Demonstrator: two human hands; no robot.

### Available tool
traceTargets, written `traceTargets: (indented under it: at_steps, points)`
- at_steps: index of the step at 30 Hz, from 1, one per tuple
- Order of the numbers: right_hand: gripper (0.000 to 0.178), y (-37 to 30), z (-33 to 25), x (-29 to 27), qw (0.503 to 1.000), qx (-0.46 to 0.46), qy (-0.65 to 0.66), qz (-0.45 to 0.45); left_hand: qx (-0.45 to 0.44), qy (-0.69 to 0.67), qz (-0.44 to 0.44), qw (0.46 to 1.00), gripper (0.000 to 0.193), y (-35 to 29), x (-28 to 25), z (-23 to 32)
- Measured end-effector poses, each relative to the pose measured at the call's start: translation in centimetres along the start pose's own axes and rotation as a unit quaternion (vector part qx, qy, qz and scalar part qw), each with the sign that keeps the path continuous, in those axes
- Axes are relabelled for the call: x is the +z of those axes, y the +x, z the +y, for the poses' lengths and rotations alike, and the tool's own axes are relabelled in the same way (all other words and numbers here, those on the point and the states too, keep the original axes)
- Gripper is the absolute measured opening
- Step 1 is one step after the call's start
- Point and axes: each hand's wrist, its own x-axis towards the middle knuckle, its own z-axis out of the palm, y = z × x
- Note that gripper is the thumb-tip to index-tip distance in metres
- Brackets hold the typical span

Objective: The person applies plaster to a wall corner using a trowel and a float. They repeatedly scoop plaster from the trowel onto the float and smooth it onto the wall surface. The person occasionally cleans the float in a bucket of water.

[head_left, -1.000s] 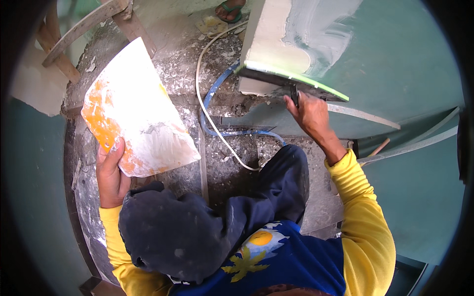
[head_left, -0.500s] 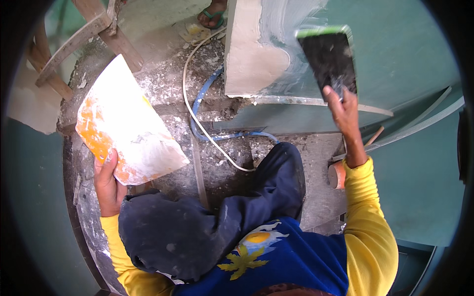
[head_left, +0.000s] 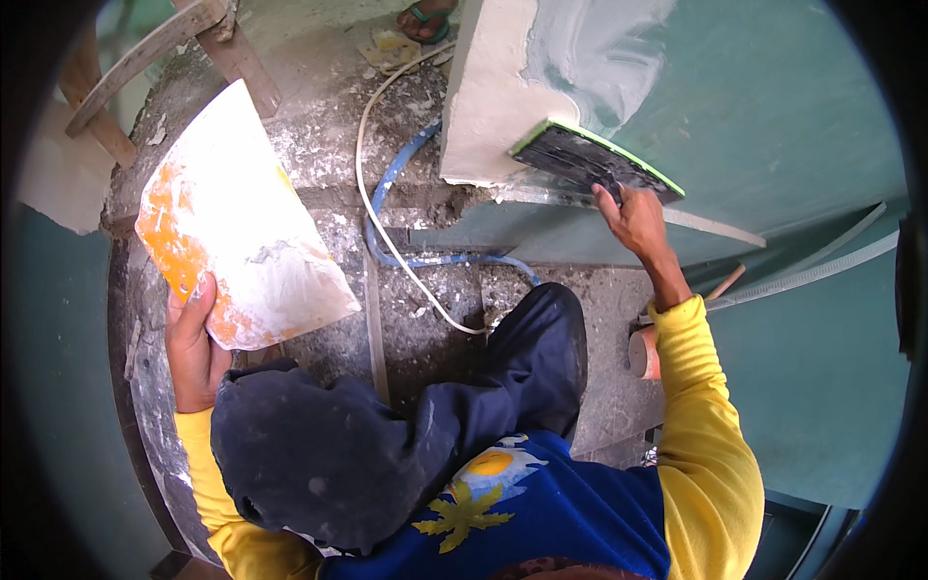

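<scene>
My left hand (head_left: 196, 340) grips the lower edge of a curved orange plastic sheet (head_left: 253, 227), mostly coated in white, with a greyish smear of putty near its right side. My right hand (head_left: 640, 224) is wrapped round the grip of a black plastering float (head_left: 578, 162) with a green edge. The float lies slantwise at the lower part of the wall panel, its green edge facing the surface. Above it, wet grey-white putty (head_left: 604, 60) shows in sweeping strokes beside a cream, coated patch (head_left: 498, 106). Whether the whole edge touches the wall, I cannot tell.
A blue hose (head_left: 391, 179) and a white cable (head_left: 364, 159) snake across the stained floor. Wooden framing (head_left: 145, 60) stands at the far left. Another person's sandalled foot (head_left: 426, 19) is at the top. An orange-and-white cylinder (head_left: 645, 354) lies near my right sleeve.
My right hand has brought the float down and left and turned it from upright to slanting, near the wall's lower edge. The left hand and sheet shift slightly in view.
</scene>
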Motion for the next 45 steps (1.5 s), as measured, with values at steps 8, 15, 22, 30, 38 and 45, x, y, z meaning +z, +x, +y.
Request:
traceTargets:
  at_steps: [8,15,22,30,38,45]
  points:
    - [0.061,-6.3,10.0,-1.0,0.997,0.057,0.012,0.040,-0.015,-0.007,-0.020,1.000,0.051,1.0,-0.3,-0.6]
    - [0.067,-5.6,0.2,0.6,0.980,0.095,0.173,0.026,-0.025,0.003,-0.027,0.999,0.052,1.2,0.3,-0.4]
    - [0.068,-2.9,-3.5,2.4,0.993,0.037,0.110,0.019,-0.010,-0.016,-0.007,1.000,0.052,0.2,-0.1,0.0]
    - [0.065,-3.2,-2.9,2.3,0.994,0.051,0.080,0.056,-0.015,-0.019,-0.014,1.000,0.050,0.4,-0.4,-0.4]
    - [0.065,-6.1,1.8,2.9,0.992,0.103,0.053,0.045,-0.021,-0.004,-0.012,1.000,0.051,0.8,-0.6,-0.6]
    - [0.059,-7.7,0.5,2.0,0.967,0.154,0.197,0.042,-0.028,0.010,-0.017,0.999,0.054,1.1,-0.4,-0.9]
